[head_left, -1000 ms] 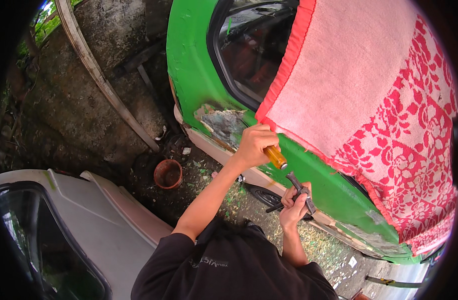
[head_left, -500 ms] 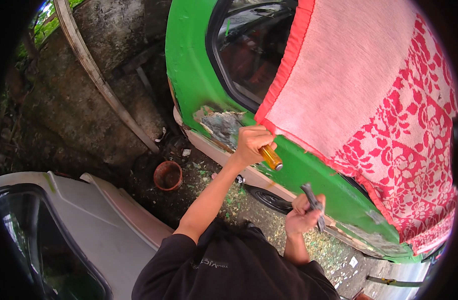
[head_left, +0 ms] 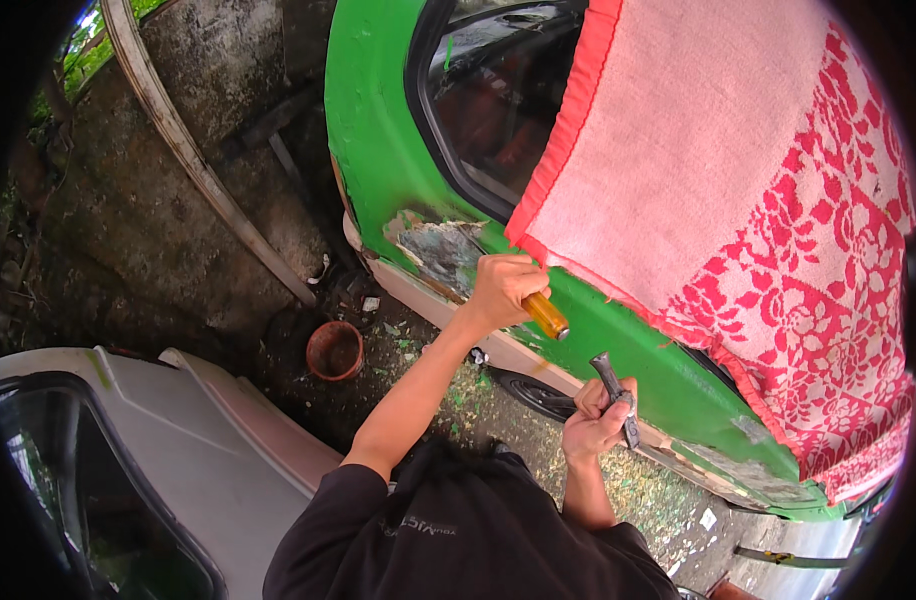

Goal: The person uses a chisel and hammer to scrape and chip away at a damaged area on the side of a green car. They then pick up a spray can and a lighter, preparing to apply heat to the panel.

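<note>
My left hand (head_left: 505, 287) is closed round a tool with a translucent amber handle (head_left: 546, 316) and a metal-capped butt. Its blade is mostly hidden, so I cannot tell whether it is a chisel or a screwdriver. The fist is beside a patch of cracked, peeling filler (head_left: 433, 250) on a green car body (head_left: 383, 130). Lower right, my right hand (head_left: 595, 425) grips a hammer (head_left: 610, 382), its dark metal head up and apart from the amber handle's butt. The hammer's handle is largely out of sight.
A red-and-pink patterned cloth (head_left: 698, 150) drapes over the green car. At left are a reddish bucket (head_left: 335, 350) on the debris-strewn ground and a grey vehicle (head_left: 168, 430). Behind them a long curved strip (head_left: 193, 150) leans by a stained wall.
My right hand has moved slightly up and left, bringing the hammer head nearer the amber handle's butt. My left hand has barely shifted.
</note>
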`<state>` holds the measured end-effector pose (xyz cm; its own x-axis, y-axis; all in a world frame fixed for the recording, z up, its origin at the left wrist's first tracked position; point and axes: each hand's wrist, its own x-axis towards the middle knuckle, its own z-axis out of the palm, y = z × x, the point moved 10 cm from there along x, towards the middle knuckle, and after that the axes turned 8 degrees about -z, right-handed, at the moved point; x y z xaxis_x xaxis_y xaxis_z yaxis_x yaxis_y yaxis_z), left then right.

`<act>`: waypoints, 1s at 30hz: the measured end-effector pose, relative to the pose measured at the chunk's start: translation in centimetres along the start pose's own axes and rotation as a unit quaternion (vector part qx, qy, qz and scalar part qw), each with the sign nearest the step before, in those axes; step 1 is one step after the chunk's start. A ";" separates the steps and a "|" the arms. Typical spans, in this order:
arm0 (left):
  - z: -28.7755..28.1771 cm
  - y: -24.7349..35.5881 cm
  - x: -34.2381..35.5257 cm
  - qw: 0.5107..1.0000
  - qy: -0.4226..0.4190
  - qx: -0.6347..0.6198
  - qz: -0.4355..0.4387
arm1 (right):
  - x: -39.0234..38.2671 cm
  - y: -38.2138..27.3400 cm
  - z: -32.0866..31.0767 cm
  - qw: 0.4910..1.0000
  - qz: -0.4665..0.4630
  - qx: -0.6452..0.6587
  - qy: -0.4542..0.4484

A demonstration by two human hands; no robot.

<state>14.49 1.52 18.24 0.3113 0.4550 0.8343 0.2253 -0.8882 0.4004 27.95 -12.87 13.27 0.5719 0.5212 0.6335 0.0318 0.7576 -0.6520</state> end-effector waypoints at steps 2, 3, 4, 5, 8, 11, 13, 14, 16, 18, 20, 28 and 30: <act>0.2 0.0 -0.3 1.000 -0.008 0.000 0.003 | -0.3 0.9 -0.2 1.000 0.022 -0.005 -0.001; 0.3 -0.2 -0.3 1.000 -0.012 0.007 0.010 | -0.6 1.5 -0.4 0.999 0.037 -0.022 0.005; 0.5 -0.2 -0.5 1.000 -0.015 0.013 0.016 | -0.9 2.1 -0.7 0.998 0.053 -0.041 0.011; 0.6 -0.2 -0.6 0.999 -0.019 0.019 0.021 | -1.3 2.7 -1.0 0.996 0.069 -0.060 0.017; 0.9 0.0 -0.6 0.997 -0.047 0.045 0.029 | -2.0 3.6 -1.1 0.994 0.087 -0.065 0.000; 1.0 -0.6 -0.6 0.998 -0.061 0.025 0.017 | -1.7 1.9 -2.0 0.997 0.057 0.016 0.057; 0.8 -0.8 -0.6 0.998 -0.053 0.023 0.014 | -1.6 0.8 -2.2 0.989 0.006 0.117 0.085; 0.9 -0.7 -0.3 0.998 -0.051 0.019 0.016 | -2.0 2.5 -2.6 0.993 0.045 0.057 0.093; 0.7 -1.1 0.0 0.998 -0.054 -0.020 0.021 | -3.0 6.3 -2.7 0.984 0.131 -0.068 0.104; 0.7 -1.3 -0.7 0.998 -0.065 -0.024 0.012 | -2.2 5.7 -1.8 0.987 0.135 -0.048 0.073; 0.3 -1.7 -0.7 0.997 -0.077 0.017 0.009 | -1.0 3.9 -2.8 0.992 0.089 0.032 0.080; 0.6 -1.4 -0.8 0.995 -0.093 0.022 0.031 | -2.1 5.5 -0.2 0.988 0.058 -0.145 -0.001; 0.3 -1.7 -0.8 0.994 -0.105 -0.009 0.013 | -1.8 5.2 -1.0 0.992 0.082 -0.087 0.040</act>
<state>14.10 2.69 16.76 0.5028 0.4342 0.7475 0.1997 -0.8996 0.3883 27.94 -10.25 8.32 0.6448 0.5926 0.4827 0.0709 0.5824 -0.8098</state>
